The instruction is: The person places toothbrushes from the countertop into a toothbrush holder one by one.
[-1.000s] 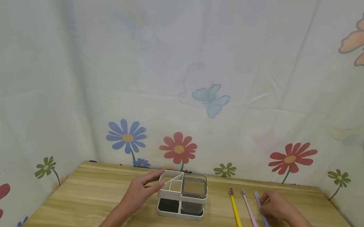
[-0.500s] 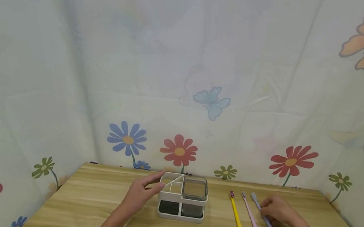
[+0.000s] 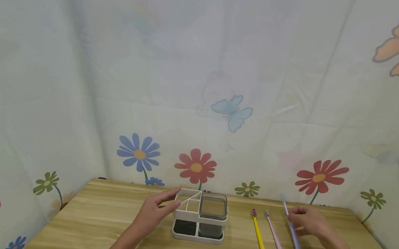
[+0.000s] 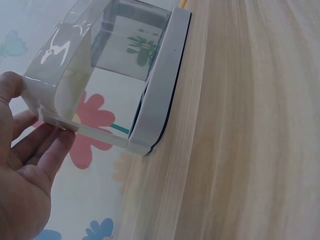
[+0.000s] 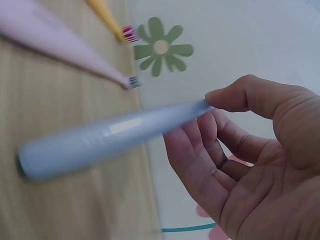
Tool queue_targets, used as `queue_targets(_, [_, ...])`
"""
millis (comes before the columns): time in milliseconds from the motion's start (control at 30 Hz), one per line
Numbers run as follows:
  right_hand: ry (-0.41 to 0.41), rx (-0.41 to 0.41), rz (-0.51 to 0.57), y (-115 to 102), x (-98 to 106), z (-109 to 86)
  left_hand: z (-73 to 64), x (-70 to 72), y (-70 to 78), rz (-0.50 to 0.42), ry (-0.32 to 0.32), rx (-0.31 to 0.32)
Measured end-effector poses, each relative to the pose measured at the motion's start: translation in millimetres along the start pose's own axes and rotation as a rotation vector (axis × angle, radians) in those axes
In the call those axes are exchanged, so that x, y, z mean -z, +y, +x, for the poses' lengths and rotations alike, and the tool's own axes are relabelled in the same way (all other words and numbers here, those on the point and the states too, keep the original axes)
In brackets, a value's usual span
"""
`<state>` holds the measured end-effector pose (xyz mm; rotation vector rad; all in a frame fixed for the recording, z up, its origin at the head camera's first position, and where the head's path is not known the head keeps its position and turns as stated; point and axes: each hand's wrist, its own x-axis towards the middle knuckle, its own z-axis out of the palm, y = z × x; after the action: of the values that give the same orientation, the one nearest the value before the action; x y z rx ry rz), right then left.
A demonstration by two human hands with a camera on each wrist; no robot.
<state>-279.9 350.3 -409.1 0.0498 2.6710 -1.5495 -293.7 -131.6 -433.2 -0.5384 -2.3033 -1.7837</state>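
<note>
My left hand (image 3: 150,213) grips the upper left side of a white toothbrush holder (image 3: 187,216), thumb at the front and fingers behind, as the left wrist view shows. The holder has a divided top and a dark base, and stands upright on the table. A clear grey cup (image 3: 213,207) sits in its right half. Over on the right, my right hand (image 3: 311,222) pinches a blue-violet toothbrush (image 3: 296,242) between thumb and fingers, near the neck. Its head points away from me and is raised, while the thick handle (image 5: 90,147) slopes down toward the table.
A pink toothbrush (image 3: 277,239) and a yellow toothbrush (image 3: 259,236) with a striped head lie side by side between the holder and my right hand. The wooden table (image 3: 87,216) ends at a flower-printed curtain (image 3: 168,80) behind.
My right hand has picked up the blue-violet toothbrush, whose head end has risen from the table. My left hand and the holder have stayed in place.
</note>
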Motion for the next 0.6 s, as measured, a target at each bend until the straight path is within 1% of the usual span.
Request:
queue_targets(133, [-0.027, 0.026, 0.021, -11.7, 3.3, -5.6, -0.2, 0.2, 0.0, 0.005, -0.001, 0.003])
queue_targets(300, [-0.077, 0.106, 0.018, -25.7, 6.1, -10.1, -0.8, 0.3, -0.1, 0.005, 0.004, 0.006])
queue_targets(433, [-0.076, 0.155, 0.040, -35.6, 4.9, -14.2, -0.5, 0.4, 0.2, 0.001, -0.004, 0.005])
queue_targets(600, [-0.066, 0.240, 0.063, -47.1, 0.7, -20.4, -0.3, 0.8, 1.1, 0.002, -0.017, 0.001])
